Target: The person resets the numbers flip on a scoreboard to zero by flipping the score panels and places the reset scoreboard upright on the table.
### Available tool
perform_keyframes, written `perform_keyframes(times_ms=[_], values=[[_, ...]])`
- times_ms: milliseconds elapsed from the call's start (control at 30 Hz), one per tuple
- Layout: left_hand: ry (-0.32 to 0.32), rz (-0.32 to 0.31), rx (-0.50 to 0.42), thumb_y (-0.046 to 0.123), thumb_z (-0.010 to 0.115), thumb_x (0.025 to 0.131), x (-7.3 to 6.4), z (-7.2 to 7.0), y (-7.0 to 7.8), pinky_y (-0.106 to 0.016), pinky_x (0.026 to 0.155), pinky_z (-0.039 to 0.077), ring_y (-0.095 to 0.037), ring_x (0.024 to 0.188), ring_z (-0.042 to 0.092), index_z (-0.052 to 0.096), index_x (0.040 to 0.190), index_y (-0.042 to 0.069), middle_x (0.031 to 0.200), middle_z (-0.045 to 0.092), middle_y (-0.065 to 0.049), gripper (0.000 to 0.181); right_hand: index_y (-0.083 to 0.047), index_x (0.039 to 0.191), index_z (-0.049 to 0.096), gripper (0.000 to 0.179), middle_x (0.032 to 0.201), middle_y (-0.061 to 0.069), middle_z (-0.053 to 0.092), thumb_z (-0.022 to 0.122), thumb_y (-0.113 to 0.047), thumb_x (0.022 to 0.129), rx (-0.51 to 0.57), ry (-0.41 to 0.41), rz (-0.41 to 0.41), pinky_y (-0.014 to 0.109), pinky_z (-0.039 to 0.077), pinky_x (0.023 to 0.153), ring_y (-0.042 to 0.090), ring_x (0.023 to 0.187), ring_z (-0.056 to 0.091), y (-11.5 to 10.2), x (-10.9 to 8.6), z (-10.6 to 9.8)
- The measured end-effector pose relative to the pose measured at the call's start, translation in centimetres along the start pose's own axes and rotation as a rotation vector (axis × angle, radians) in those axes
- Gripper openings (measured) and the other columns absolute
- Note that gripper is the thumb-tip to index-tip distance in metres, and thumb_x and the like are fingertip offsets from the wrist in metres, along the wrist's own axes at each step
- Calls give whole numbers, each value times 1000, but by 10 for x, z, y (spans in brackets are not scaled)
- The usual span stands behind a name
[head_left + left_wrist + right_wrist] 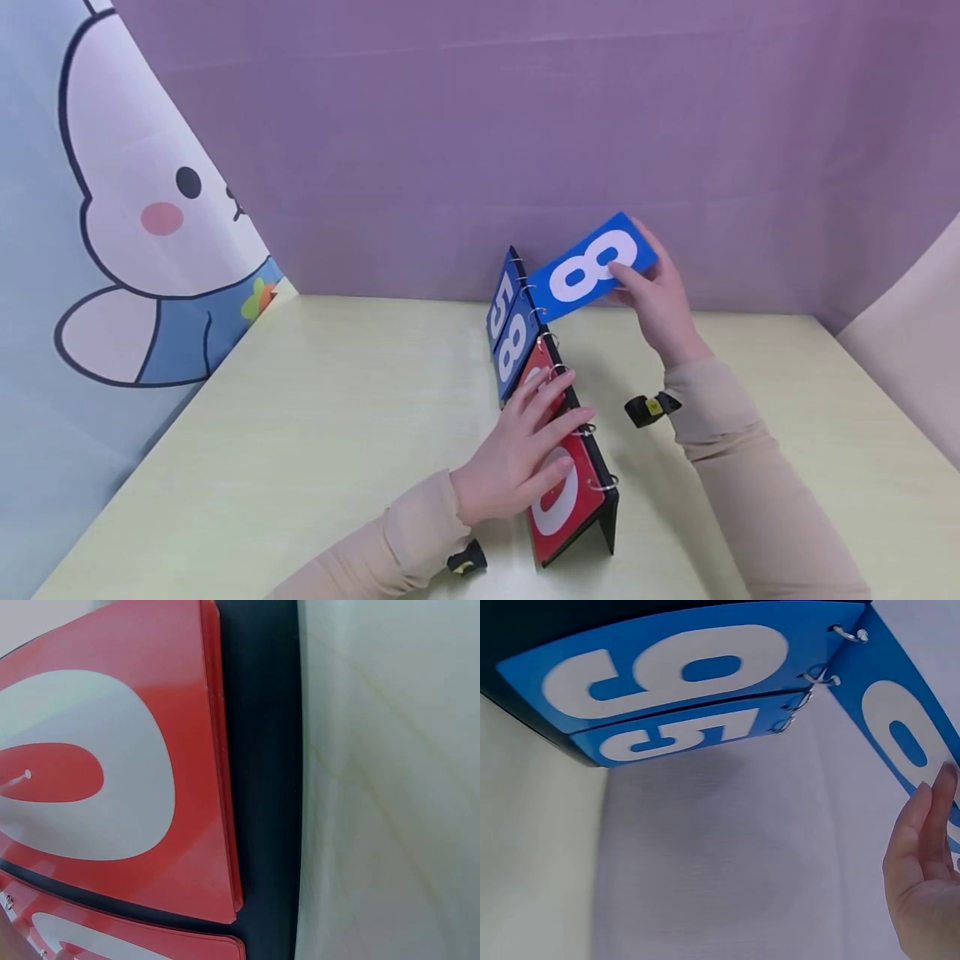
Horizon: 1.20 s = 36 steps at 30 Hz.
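A black flip scoreboard (611, 525) stands like a tent on the table, its number cards hung on metal rings. My right hand (660, 308) pinches a raised blue card (573, 279) marked 8 near its free end, thumb on the front; the card is still on its rings. Other blue cards (810, 645) lie against the board, one reading 5 and the other apparently 9. My left hand (517, 458) rests with spread fingers over the red cards (187, 750), partly hiding them. A white 0 shows on the nearest red card.
The pale wooden table (360, 400) extends on both sides of the scoreboard. A purple cloth backdrop (487, 150) rises behind it, close to the board's far end. On the left hangs a cartoon-printed cloth (37, 333). Black wrist devices (652, 408) sit at both cuffs.
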<state>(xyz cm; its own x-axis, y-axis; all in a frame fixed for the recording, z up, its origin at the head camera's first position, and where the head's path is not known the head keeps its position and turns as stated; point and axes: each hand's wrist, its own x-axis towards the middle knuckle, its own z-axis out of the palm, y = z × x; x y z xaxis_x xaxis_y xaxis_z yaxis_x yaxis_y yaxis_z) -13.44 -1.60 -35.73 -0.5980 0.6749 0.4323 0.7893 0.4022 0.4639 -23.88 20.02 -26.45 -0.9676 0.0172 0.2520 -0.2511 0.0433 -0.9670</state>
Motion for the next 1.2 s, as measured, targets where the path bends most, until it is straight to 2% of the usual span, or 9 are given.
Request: perform_keyframes(times_ms=[167, 367, 500, 733, 1000, 1200], values=[[-1, -2, -3, 37, 44, 94, 0, 0, 0, -51, 115, 21, -20, 146, -1, 35, 145, 25, 159, 8, 3, 54, -39, 145, 31, 59, 131, 11, 49, 57, -22, 94, -151, -35, -54, 21, 54, 81, 16, 104, 59, -19, 5, 13], [3, 19, 4, 33, 45, 93, 0, 0, 0, -52, 115, 20, -23, 146, 1, 36, 145, 22, 159, 9, 0, 53, -37, 146, 29, 61, 135, 12, 48, 57, -23, 94, -338, -127, -135, 41, 53, 90, 29, 112, 59, -38, 11, 29], [10, 42, 26, 32, 47, 93, 1, -1, 0, -53, 115, 18, -25, 146, 2, 36, 145, 21, 158, 11, -4, 54, -35, 147, 29, 63, 140, 10, 46, 58, -23, 94, -446, -199, -201, 48, 50, 93, 31, 111, 59, -47, 15, 39], [27, 65, 44, 37, 41, 96, 0, 0, -1, -53, 115, 19, -27, 146, 3, 36, 145, 21, 158, 12, -4, 51, -38, 148, 25, 69, 123, 12, 58, 60, -19, 92, -556, -326, -204, 41, 53, 82, 25, 98, 63, -56, 18, 63], [34, 75, 51, 43, 31, 99, 0, -1, -2, -52, 116, 17, -27, 145, 5, 35, 144, 22, 158, 12, -4, 49, -32, 151, 14, 80, 129, 13, 51, 62, -13, 90, -685, -529, -225, 38, 55, 79, 23, 97, 61, -59, 17, 87], [62, 110, 99, 48, 19, 101, 0, -2, -1, -51, 116, 18, -29, 144, 8, 36, 143, 21, 157, 15, -7, 53, -27, 152, 12, 82, 121, 11, 52, 62, -10, 89, -713, -620, -246, 35, 54, 78, 21, 89, 61, -54, 16, 98]])
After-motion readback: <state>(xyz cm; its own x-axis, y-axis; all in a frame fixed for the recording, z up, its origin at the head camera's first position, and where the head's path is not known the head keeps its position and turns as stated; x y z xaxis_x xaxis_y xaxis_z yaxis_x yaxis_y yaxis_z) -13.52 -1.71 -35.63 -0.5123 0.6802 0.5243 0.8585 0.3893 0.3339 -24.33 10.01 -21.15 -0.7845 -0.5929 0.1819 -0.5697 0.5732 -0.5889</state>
